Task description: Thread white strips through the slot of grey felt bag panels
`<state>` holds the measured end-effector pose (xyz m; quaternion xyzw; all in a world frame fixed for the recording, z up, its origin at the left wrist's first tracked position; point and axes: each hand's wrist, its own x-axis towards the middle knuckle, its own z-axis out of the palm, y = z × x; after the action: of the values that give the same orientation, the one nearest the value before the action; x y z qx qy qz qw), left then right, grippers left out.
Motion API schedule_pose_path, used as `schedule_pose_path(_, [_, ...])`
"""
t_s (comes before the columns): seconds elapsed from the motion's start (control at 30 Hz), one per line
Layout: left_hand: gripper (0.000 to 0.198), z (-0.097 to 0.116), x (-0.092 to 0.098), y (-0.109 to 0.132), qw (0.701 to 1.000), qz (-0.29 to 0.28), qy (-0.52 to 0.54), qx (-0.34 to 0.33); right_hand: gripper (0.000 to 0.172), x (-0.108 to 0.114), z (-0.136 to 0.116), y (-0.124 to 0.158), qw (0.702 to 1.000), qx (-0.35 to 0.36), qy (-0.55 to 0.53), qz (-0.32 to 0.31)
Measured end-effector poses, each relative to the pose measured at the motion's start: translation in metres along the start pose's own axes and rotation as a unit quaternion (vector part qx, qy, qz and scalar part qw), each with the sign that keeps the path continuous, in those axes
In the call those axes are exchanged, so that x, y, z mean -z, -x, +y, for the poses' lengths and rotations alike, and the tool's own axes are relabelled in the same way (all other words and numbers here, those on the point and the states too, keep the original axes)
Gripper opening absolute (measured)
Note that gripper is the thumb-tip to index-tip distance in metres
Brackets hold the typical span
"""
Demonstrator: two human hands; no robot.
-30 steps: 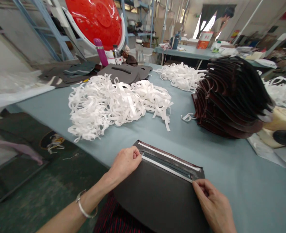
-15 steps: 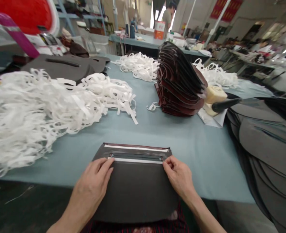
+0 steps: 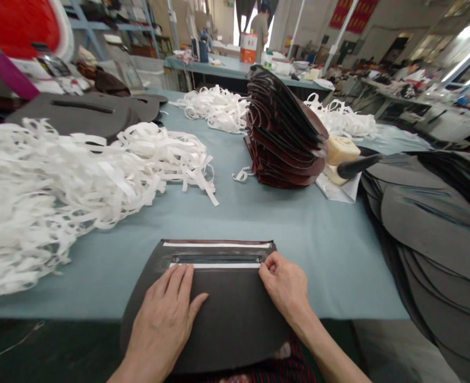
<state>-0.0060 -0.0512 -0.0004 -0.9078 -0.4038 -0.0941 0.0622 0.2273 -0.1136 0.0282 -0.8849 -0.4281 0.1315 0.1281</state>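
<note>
A dark grey panel [image 3: 235, 319] with a curved lower edge lies at the near side of the table, partly overhanging it. Close to its straight top edge is a narrow slot [image 3: 215, 259]. One white strip [image 3: 223, 265] runs just below the slot, and a second white strip [image 3: 215, 245] lies along the top edge. My left hand [image 3: 165, 311] rests flat on the panel, fingertips at the lower strip's left part, thumb spread. Bent fingers of my right hand [image 3: 286, 282] pinch at that strip's right end; the fingertips are partly hidden.
A large heap of white strips [image 3: 99, 175] covers the table's left side. Brown-black curved pieces [image 3: 286, 138] are stacked ahead, beside a cream block [image 3: 342, 151] and a black handle [image 3: 360, 166]. Grey slotted panels [image 3: 430, 213] pile up at right. A person [image 3: 260, 29] stands far off.
My left hand has gone from pinching the lower strip's left end to lying flat on the panel, its thumb out. The right hand stays at the right end. The view has shifted slightly.
</note>
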Motion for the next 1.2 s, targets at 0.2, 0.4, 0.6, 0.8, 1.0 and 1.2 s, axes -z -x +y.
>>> schedule_pose_path(0.2, [0.050, 0.011, 0.007, -0.006, 0.999, -0.030, -0.014, 0.007, 0.021, -0.010, -0.002, 0.011, 0.982, 0.170, 0.063, 0.059])
schedule_pose_path(0.4, [0.048, -0.002, 0.008, -0.011, 0.999, -0.023, 0.031, 0.022, 0.037, -0.020, -0.025, 0.017, 0.914, 0.394, 0.090, 0.027])
schedule_pose_path(0.6, [0.031, -0.040, 0.004, -0.016, 0.980, 0.042, 0.147, 0.129, 0.021, -0.027, -0.043, 0.003, 0.913, 0.408, 0.001, 0.022])
schedule_pose_path(0.8, [0.053, -0.073, 0.022, -0.021, 0.912, -0.006, 0.307, 0.271, 0.017, -0.037, -0.051, -0.004, 0.892, 0.442, -0.096, 0.022])
schedule_pose_path(1.0, [0.053, -0.098, 0.068, -0.048, 0.893, 0.036, 0.356, 0.275, 0.016, -0.031, -0.041, -0.006, 0.909, 0.404, -0.103, 0.023])
schedule_pose_path(1.2, [0.039, -0.105, 0.019, -0.042, 0.938, 0.074, 0.289, 0.177, 0.016, -0.041, -0.035, -0.010, 0.920, 0.379, -0.074, 0.058])
